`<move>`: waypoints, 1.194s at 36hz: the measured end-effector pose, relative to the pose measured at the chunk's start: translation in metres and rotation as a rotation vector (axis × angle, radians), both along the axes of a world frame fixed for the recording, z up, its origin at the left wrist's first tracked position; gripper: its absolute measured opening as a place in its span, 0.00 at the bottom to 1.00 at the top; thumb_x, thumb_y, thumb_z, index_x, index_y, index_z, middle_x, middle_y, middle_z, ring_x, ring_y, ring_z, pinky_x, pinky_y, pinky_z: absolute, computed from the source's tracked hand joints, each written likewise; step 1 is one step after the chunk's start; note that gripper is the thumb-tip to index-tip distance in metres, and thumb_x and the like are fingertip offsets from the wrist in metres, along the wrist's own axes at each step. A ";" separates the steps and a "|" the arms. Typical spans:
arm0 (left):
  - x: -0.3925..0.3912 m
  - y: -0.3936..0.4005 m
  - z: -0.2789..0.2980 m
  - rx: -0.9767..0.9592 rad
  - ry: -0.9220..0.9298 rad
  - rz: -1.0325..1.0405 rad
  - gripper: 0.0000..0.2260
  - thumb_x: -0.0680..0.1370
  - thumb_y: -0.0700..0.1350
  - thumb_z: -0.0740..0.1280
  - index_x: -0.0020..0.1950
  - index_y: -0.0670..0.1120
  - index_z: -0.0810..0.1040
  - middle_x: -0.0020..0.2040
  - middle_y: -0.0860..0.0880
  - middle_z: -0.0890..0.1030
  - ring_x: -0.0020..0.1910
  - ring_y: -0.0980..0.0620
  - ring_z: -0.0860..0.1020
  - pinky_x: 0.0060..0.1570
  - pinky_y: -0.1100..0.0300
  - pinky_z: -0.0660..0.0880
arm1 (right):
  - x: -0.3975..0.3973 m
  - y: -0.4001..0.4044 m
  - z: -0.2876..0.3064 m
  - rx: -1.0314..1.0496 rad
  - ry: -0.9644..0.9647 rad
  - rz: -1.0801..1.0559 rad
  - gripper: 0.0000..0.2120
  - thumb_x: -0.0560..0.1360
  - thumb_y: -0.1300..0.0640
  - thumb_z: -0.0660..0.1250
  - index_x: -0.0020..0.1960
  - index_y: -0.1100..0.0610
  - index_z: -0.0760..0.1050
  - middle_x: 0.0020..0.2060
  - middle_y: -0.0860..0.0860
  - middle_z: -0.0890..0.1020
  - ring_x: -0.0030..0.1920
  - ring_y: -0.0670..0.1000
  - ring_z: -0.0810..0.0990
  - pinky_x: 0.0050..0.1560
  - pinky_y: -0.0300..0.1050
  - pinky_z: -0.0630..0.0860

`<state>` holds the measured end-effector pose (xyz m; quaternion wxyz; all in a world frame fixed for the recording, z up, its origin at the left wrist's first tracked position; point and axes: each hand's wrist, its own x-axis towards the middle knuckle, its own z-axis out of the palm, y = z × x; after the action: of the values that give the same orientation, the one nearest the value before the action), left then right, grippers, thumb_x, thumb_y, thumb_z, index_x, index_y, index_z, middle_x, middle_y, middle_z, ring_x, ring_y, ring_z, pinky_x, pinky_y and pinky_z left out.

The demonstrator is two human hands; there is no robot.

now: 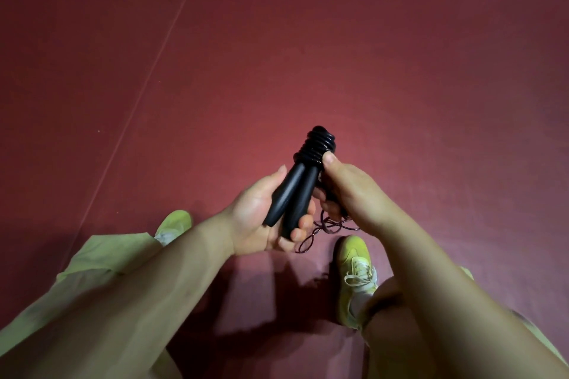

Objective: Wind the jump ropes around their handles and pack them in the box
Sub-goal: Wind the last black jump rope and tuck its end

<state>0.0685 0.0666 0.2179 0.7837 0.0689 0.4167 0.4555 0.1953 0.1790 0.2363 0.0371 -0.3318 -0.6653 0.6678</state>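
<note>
Left hand (261, 218) grips both stiff black handles (291, 194) at their butts while right hand (341, 191) pinches the limp, springy rope (317, 144), likely to uncoil unless pinned.

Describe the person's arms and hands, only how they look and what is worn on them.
Both forearms are bare, with no sleeves in view. The left hand and right hand wear no gloves, and no rings, watch or wristbands show. Fingernails look short and unpainted.

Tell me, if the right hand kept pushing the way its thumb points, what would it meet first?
Almost at once the rope coils wound round the two black handles; the right hand thumb already presses their edge. Beyond lies only red floor, probably.
</note>
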 end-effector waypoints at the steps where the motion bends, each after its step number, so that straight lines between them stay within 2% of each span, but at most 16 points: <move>1: 0.000 0.001 -0.001 -0.006 0.027 0.009 0.31 0.78 0.67 0.45 0.44 0.42 0.72 0.33 0.46 0.73 0.27 0.51 0.70 0.27 0.61 0.59 | -0.001 -0.001 -0.001 0.032 -0.025 -0.014 0.24 0.81 0.41 0.50 0.37 0.58 0.66 0.24 0.46 0.68 0.24 0.47 0.62 0.24 0.38 0.58; 5: 0.003 0.004 -0.003 -0.050 0.204 0.052 0.29 0.79 0.65 0.46 0.45 0.42 0.74 0.32 0.46 0.74 0.27 0.50 0.70 0.29 0.60 0.57 | -0.004 -0.002 -0.006 0.157 -0.142 -0.036 0.27 0.82 0.41 0.48 0.31 0.56 0.65 0.23 0.49 0.64 0.24 0.50 0.60 0.26 0.40 0.58; 10: 0.007 0.003 -0.007 -0.098 0.543 0.069 0.26 0.80 0.63 0.51 0.45 0.43 0.76 0.33 0.46 0.77 0.28 0.51 0.72 0.29 0.62 0.64 | -0.002 -0.003 -0.011 0.315 -0.267 -0.024 0.28 0.81 0.38 0.47 0.30 0.55 0.62 0.24 0.51 0.65 0.24 0.50 0.62 0.25 0.37 0.62; 14: 0.004 0.007 -0.006 -0.058 0.842 0.038 0.20 0.81 0.59 0.53 0.46 0.46 0.75 0.36 0.49 0.78 0.31 0.53 0.73 0.32 0.62 0.67 | -0.005 -0.006 -0.017 0.144 -0.253 -0.132 0.29 0.78 0.33 0.52 0.34 0.56 0.70 0.23 0.46 0.66 0.22 0.47 0.62 0.27 0.40 0.62; 17: 0.001 0.008 -0.011 -0.018 1.072 -0.030 0.17 0.80 0.59 0.56 0.46 0.47 0.73 0.40 0.50 0.77 0.39 0.50 0.74 0.42 0.56 0.71 | -0.006 -0.010 -0.019 -0.049 -0.209 -0.214 0.29 0.74 0.30 0.58 0.40 0.57 0.74 0.25 0.47 0.65 0.24 0.47 0.61 0.26 0.39 0.58; 20: 0.002 0.007 -0.013 -0.019 1.288 -0.101 0.15 0.79 0.58 0.59 0.46 0.47 0.72 0.38 0.52 0.72 0.41 0.48 0.72 0.41 0.54 0.66 | -0.009 -0.013 -0.019 -0.133 -0.210 -0.251 0.30 0.69 0.28 0.63 0.39 0.56 0.74 0.27 0.49 0.68 0.25 0.47 0.62 0.26 0.39 0.57; 23: 0.003 0.005 -0.011 0.015 1.393 -0.097 0.17 0.79 0.58 0.60 0.58 0.46 0.73 0.44 0.50 0.75 0.47 0.47 0.74 0.43 0.56 0.67 | -0.012 -0.013 -0.016 -0.150 -0.241 -0.284 0.26 0.68 0.31 0.65 0.35 0.55 0.72 0.26 0.49 0.68 0.24 0.48 0.63 0.26 0.40 0.57; 25: 0.003 0.003 -0.012 0.081 1.422 -0.105 0.17 0.78 0.58 0.61 0.58 0.47 0.72 0.49 0.48 0.76 0.51 0.46 0.74 0.46 0.55 0.69 | -0.014 -0.013 -0.013 -0.106 -0.223 -0.296 0.21 0.72 0.37 0.64 0.35 0.55 0.70 0.26 0.50 0.67 0.24 0.49 0.62 0.27 0.42 0.57; 26: 0.002 0.003 -0.014 0.105 1.381 -0.122 0.17 0.76 0.59 0.63 0.57 0.47 0.72 0.50 0.48 0.77 0.50 0.47 0.75 0.49 0.54 0.71 | -0.014 -0.012 -0.012 -0.069 -0.206 -0.292 0.19 0.71 0.39 0.64 0.34 0.54 0.70 0.26 0.50 0.67 0.24 0.49 0.62 0.28 0.43 0.57; 28: 0.002 0.003 -0.016 0.132 1.150 -0.116 0.21 0.68 0.62 0.67 0.51 0.48 0.72 0.46 0.50 0.78 0.46 0.50 0.76 0.49 0.54 0.72 | -0.014 -0.012 -0.010 -0.020 -0.158 -0.268 0.16 0.68 0.41 0.62 0.32 0.53 0.69 0.24 0.49 0.66 0.24 0.49 0.61 0.29 0.45 0.57; 30: 0.003 0.001 -0.011 0.150 0.819 -0.023 0.19 0.64 0.59 0.69 0.46 0.47 0.74 0.40 0.50 0.78 0.41 0.51 0.75 0.43 0.57 0.71 | -0.012 -0.012 -0.009 -0.016 -0.093 -0.237 0.14 0.66 0.43 0.60 0.30 0.52 0.68 0.22 0.47 0.65 0.24 0.48 0.61 0.29 0.44 0.57; 32: 0.001 -0.002 -0.006 0.104 0.417 0.037 0.15 0.67 0.55 0.71 0.43 0.44 0.79 0.36 0.46 0.80 0.38 0.47 0.78 0.40 0.57 0.73 | -0.010 -0.012 -0.010 -0.076 0.000 -0.206 0.15 0.64 0.41 0.61 0.33 0.53 0.68 0.23 0.48 0.67 0.24 0.47 0.63 0.29 0.44 0.59; 35: -0.001 -0.006 -0.003 0.087 -0.139 -0.098 0.31 0.72 0.67 0.58 0.46 0.40 0.84 0.41 0.41 0.83 0.39 0.43 0.82 0.48 0.50 0.78 | -0.007 -0.011 -0.009 -0.233 0.177 -0.147 0.22 0.52 0.37 0.70 0.36 0.54 0.75 0.28 0.52 0.70 0.27 0.47 0.68 0.31 0.42 0.63; 37: 0.001 -0.007 -0.008 0.189 -0.370 -0.184 0.35 0.71 0.70 0.60 0.53 0.38 0.82 0.45 0.40 0.83 0.43 0.43 0.83 0.53 0.46 0.77 | -0.006 -0.009 -0.009 -0.285 0.271 -0.126 0.23 0.48 0.35 0.75 0.34 0.50 0.79 0.32 0.53 0.71 0.31 0.50 0.71 0.34 0.43 0.66; 40: 0.002 -0.006 -0.008 0.208 -0.512 -0.213 0.34 0.73 0.69 0.61 0.55 0.38 0.78 0.41 0.43 0.80 0.36 0.46 0.80 0.49 0.47 0.77 | -0.003 -0.003 -0.010 -0.309 0.274 -0.127 0.22 0.56 0.39 0.67 0.41 0.55 0.76 0.34 0.51 0.75 0.36 0.50 0.73 0.38 0.43 0.69; 43: 0.000 -0.003 0.002 0.116 -0.360 -0.196 0.31 0.73 0.69 0.55 0.48 0.42 0.79 0.34 0.48 0.76 0.27 0.52 0.74 0.37 0.57 0.75 | -0.002 0.000 -0.008 -0.226 0.132 -0.070 0.27 0.60 0.34 0.60 0.43 0.58 0.72 0.34 0.54 0.72 0.35 0.51 0.69 0.35 0.43 0.63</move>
<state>0.0686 0.0636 0.2195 0.8807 0.0714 0.2344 0.4053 0.1929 0.1793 0.2279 0.0666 -0.3121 -0.5698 0.7573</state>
